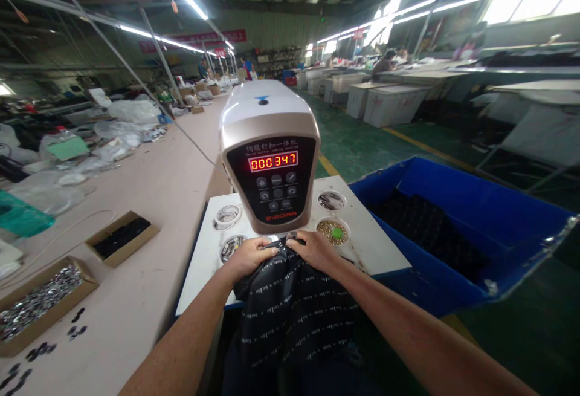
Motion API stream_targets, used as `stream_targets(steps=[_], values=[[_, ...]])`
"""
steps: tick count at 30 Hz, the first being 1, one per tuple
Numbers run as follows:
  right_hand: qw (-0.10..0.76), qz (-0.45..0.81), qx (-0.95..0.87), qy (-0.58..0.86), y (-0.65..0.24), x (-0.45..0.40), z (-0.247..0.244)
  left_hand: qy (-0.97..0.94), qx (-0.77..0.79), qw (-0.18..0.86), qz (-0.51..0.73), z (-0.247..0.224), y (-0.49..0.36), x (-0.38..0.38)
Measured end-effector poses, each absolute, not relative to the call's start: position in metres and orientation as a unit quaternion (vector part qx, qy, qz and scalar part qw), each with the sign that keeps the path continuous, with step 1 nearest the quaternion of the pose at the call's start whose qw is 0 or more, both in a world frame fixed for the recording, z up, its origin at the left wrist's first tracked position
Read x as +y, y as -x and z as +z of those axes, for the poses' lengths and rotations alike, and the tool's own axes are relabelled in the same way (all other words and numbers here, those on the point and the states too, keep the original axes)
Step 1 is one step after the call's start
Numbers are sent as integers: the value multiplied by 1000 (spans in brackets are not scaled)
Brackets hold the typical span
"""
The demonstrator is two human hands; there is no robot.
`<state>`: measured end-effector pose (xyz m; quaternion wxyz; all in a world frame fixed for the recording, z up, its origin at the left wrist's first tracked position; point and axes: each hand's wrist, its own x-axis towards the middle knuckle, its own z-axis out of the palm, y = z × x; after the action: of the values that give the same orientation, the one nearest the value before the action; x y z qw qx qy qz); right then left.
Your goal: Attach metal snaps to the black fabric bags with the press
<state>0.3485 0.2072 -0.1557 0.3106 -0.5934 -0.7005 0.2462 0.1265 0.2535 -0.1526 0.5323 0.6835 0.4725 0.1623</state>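
Observation:
A snap-button machine [270,124] with a lit red counter stands straight ahead on a white table plate [199,269]. At its foot my left hand [251,255] pinches the edge of a black garment [294,305] printed with rows of small white lettering. My right hand [312,248] grips the same edge just to the right, fingers closed near a small metallic piece too small to make out. The cloth hangs from both hands down over my lap. Recessed cups in the plate hold brass-coloured fasteners [328,233] with a green piece, and silvery parts [232,247].
A blue bin [435,172] with dark printed cloth [421,227] stands at the right. Along the left runs a long table [149,202] with a box of shiny metal parts [40,302], a box of black pieces [121,236] and plastic bags [133,110]. Other people are far back.

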Motion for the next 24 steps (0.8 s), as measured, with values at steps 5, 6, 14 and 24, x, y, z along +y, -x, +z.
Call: stream_targets(steps=[5, 6, 14, 24], values=[[307, 250, -709, 584, -348, 207, -154, -679, 470, 539, 168, -156, -128, 252], [306, 250, -708, 585, -348, 207, -154, -679, 471, 537, 169, -156, -127, 252], [301, 245, -704, 595, -347, 206, -155, -681, 481, 523, 177, -157, -127, 252], [315, 252, -698, 591, -347, 205, -156, -674, 505, 510, 173, -154, -129, 252]])
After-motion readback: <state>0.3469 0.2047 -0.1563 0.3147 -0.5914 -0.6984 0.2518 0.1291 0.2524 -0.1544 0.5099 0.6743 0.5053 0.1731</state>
